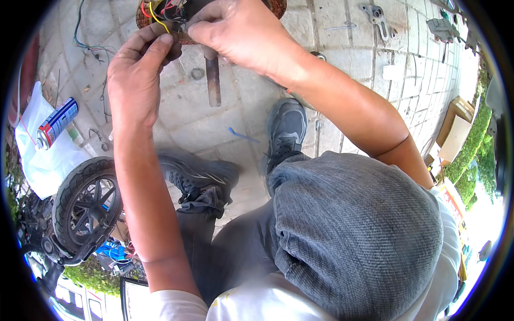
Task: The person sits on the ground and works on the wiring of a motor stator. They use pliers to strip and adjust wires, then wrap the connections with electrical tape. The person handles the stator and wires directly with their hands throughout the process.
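Spray can [58, 123] on white bag [45, 168], left grip [136, 80] around yellow wire [157, 18], right grip [243, 40] unclear

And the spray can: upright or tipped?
Tipped: the can lies on its side, its long printed wall showing, slantwise over the white bag.

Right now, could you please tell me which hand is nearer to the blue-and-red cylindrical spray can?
Left: the left hand is ahead and to the right of the blue-and-red spray can; the right hand is farther right.
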{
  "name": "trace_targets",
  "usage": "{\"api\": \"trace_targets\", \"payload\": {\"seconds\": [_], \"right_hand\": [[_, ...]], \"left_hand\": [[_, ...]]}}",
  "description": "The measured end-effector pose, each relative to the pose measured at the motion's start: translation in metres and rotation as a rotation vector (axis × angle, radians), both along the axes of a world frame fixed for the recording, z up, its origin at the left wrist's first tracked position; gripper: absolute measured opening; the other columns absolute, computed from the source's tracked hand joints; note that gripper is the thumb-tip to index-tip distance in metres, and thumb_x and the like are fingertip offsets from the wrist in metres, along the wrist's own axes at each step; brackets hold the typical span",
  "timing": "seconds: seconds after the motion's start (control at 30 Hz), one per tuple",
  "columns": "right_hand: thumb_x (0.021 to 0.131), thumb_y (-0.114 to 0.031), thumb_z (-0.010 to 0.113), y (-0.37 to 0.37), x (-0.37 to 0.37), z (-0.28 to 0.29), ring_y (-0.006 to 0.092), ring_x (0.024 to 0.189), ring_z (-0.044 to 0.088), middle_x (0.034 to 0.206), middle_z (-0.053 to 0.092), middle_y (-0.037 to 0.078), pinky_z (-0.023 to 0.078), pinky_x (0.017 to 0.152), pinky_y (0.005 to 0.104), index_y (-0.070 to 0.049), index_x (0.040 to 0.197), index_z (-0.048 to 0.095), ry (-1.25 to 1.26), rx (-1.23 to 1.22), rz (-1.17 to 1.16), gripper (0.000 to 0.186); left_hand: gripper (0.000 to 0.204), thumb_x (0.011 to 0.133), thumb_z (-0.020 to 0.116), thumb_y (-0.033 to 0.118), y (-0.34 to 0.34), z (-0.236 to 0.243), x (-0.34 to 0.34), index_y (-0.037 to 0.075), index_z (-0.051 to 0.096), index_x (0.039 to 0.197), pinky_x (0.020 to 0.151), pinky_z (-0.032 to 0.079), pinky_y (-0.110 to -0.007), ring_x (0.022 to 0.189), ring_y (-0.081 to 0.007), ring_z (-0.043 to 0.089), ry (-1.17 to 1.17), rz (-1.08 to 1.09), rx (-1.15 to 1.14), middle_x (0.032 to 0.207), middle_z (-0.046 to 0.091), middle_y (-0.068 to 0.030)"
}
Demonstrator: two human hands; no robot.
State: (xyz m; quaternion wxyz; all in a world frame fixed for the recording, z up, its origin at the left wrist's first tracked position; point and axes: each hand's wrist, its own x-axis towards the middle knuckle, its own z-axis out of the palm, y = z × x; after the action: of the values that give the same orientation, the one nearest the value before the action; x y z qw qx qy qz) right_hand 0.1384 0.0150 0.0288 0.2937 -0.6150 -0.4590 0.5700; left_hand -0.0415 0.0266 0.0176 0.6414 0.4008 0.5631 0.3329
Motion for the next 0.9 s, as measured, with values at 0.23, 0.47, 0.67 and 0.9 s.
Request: {"api": "trace_targets", "payload": {"seconds": [0.23,0.47,0.67,0.9], "right_hand": [[0.08,-0.021,0.063,-0.01,0.0,-0.012,0.0281,0.072,0.068,0.077,0.07,0.012,0.054,0.069,0.0362,-0.009,0.1,0.072,-0.22,0.353,0.083,0.025],[0.08,-0.019,0.063,-0.008,0.001,-0.038,0.0293,0.073,0.067,0.08,0.07,0.006,0.053,0.063,0.0386,-0.013,0.102,0.07,-0.509,0.845,0.176,0.024],[0.079,-0.013,0.059,0.005,0.007,-0.036,0.0329,0.07,0.065,0.08,0.066,0.015,0.052,0.059,0.041,-0.001,0.104,0.065,-0.479,0.901,0.296,0.028],[0.081,-0.012,0.056,0.012,0.007,-0.048,0.0326,0.065,0.064,0.073,0.062,0.012,0.049,0.055,0.0422,-0.006,0.1,0.063,-0.438,1.051,0.312,0.021]], "left_hand": [[0.022,0.088,0.065,0.003,-0.008,-0.011,0.012,-0.01,0.063,0.106,0.081,0.054,-0.029,0.084,-0.0167,0.066,-0.044,0.182,0.1,0.094,0.068,-0.0119],[0.025,0.088,0.065,0.002,-0.014,-0.019,0.022,-0.011,0.062,0.109,0.082,0.054,-0.029,0.083,-0.0178,0.067,-0.094,0.286,0.133,0.094,0.068,-0.0129],[0.027,0.089,0.063,0.001,-0.015,-0.021,0.024,-0.012,0.061,0.112,0.083,0.055,-0.03,0.086,-0.0199,0.067,-0.145,0.323,0.126,0.098,0.068,-0.0147],[0.026,0.089,0.062,-0.001,-0.015,-0.02,0.025,-0.013,0.058,0.111,0.083,0.056,-0.032,0.088,-0.0208,0.067,-0.201,0.35,0.094,0.099,0.067,-0.0163]]}}
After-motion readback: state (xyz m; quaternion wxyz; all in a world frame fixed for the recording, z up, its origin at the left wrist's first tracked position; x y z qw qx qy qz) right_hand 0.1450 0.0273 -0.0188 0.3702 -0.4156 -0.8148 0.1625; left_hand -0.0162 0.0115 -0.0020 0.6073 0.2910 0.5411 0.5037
